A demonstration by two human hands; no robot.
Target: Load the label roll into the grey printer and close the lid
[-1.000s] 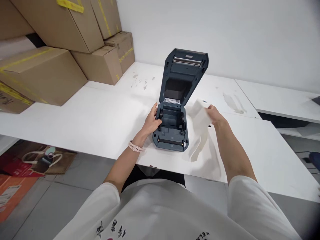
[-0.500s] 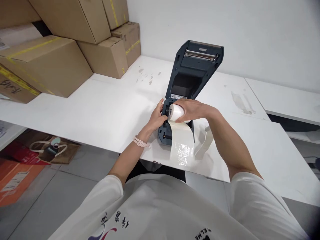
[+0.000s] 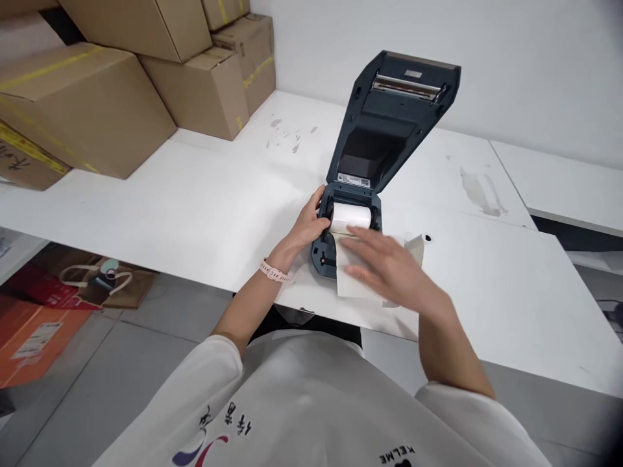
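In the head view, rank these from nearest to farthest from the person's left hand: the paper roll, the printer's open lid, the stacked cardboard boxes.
Measured from the left hand, which is on the printer's left side:
1. Paper roll, seated in the printer bay just right of the hand.
2. Open lid, raised behind the bay, up and right.
3. Cardboard boxes, stacked at the table's far left against the wall.
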